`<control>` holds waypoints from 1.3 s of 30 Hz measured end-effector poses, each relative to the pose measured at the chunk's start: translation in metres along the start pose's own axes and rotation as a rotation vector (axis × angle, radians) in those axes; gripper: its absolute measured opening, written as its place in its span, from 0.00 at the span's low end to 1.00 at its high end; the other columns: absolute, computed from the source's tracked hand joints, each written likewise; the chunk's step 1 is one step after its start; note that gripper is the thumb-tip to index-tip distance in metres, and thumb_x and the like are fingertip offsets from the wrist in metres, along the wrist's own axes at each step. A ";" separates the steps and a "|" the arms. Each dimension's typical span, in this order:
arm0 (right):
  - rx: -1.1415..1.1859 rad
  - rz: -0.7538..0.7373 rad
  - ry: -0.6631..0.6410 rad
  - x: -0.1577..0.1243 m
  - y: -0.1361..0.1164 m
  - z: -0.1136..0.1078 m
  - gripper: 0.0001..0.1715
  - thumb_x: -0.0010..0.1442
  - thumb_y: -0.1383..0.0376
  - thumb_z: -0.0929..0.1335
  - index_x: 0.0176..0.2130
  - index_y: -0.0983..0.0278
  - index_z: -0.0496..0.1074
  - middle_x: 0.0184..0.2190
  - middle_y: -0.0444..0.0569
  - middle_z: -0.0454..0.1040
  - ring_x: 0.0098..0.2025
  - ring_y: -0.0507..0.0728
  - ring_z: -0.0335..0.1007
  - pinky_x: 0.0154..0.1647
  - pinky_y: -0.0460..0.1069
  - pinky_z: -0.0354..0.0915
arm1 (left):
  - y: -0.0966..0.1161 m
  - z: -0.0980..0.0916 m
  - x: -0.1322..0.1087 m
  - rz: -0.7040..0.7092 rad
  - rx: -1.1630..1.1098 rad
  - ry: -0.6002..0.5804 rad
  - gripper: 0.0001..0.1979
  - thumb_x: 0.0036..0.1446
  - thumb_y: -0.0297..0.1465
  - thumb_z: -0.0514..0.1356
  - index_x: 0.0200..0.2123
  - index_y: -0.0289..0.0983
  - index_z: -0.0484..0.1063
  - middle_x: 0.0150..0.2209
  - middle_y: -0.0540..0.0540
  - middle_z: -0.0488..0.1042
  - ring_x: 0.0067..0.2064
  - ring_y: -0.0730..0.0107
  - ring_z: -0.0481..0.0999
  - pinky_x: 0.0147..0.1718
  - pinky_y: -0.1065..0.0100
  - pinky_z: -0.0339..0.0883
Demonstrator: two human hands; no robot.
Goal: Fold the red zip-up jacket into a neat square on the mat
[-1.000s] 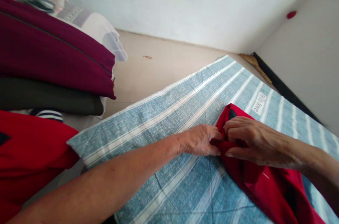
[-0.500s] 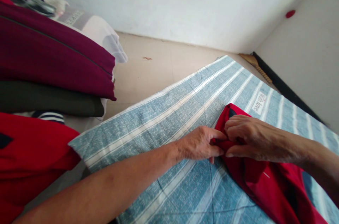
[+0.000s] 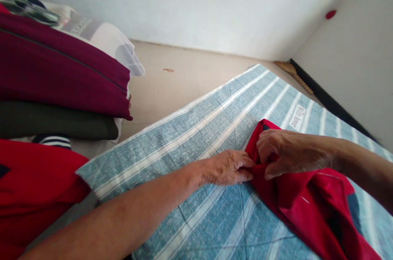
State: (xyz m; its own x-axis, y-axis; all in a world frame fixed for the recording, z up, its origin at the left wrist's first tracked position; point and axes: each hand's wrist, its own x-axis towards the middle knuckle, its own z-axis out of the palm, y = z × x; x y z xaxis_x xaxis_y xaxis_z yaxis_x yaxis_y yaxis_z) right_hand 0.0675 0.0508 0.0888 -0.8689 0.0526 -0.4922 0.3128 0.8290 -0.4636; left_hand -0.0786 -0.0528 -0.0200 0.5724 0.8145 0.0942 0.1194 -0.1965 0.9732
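A red garment point(image 3: 307, 206) with dark navy patches lies bunched on the blue and white striped cloth point(image 3: 184, 137). My left hand point(image 3: 230, 166) pinches the garment's left edge between thumb and fingers. Just to its right, my right hand point(image 3: 278, 151) has its fingers curled and pressed onto the same garment near the upper corner. Part of the fabric is hidden under my right hand and forearm. A small white mark shows on the red fabric below my right wrist.
At the left are a maroon folded cloth point(image 3: 67, 71), a dark green roll point(image 3: 55, 120) and another red garment point(image 3: 37, 182). A thin reddish loop point(image 3: 168, 70) lies on the pale floor point(image 3: 184, 84). By the right wall is a broom-like tan object point(image 3: 296, 75).
My right hand has shifted slightly up and left, its fingers curling more. My left hand has drawn slightly left, still pinching the edge. The red fabric below my right wrist has lifted into a fold.
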 end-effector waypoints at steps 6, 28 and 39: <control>0.075 0.070 -0.050 0.004 -0.001 0.001 0.13 0.50 0.65 0.70 0.19 0.65 0.66 0.20 0.41 0.64 0.30 0.51 0.62 0.32 0.46 0.55 | -0.001 -0.003 0.003 -0.062 -0.003 -0.033 0.10 0.55 0.26 0.60 0.24 0.34 0.64 0.27 0.52 0.65 0.30 0.75 0.68 0.29 0.74 0.62; 0.204 0.177 -0.124 0.011 0.003 0.000 0.08 0.50 0.63 0.70 0.24 0.65 0.74 0.15 0.37 0.59 0.20 0.47 0.52 0.20 0.44 0.45 | 0.013 -0.003 -0.005 -0.265 -0.331 0.018 0.04 0.52 0.22 0.57 0.28 0.34 0.70 0.22 0.54 0.67 0.21 0.76 0.71 0.20 0.77 0.61; 0.242 0.162 -0.109 0.021 0.005 0.004 0.08 0.50 0.62 0.71 0.29 0.66 0.78 0.18 0.39 0.67 0.21 0.47 0.55 0.22 0.43 0.51 | 0.012 -0.004 -0.008 -0.320 -0.462 0.055 0.03 0.48 0.23 0.60 0.28 0.36 0.72 0.25 0.53 0.70 0.23 0.74 0.73 0.19 0.75 0.58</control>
State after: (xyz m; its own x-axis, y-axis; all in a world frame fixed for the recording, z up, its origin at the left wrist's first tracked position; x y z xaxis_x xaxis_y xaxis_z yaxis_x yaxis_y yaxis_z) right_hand 0.0521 0.0536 0.0728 -0.7578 0.1025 -0.6444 0.5377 0.6576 -0.5277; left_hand -0.0849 -0.0595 -0.0081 0.5214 0.8240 -0.2218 -0.0943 0.3140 0.9447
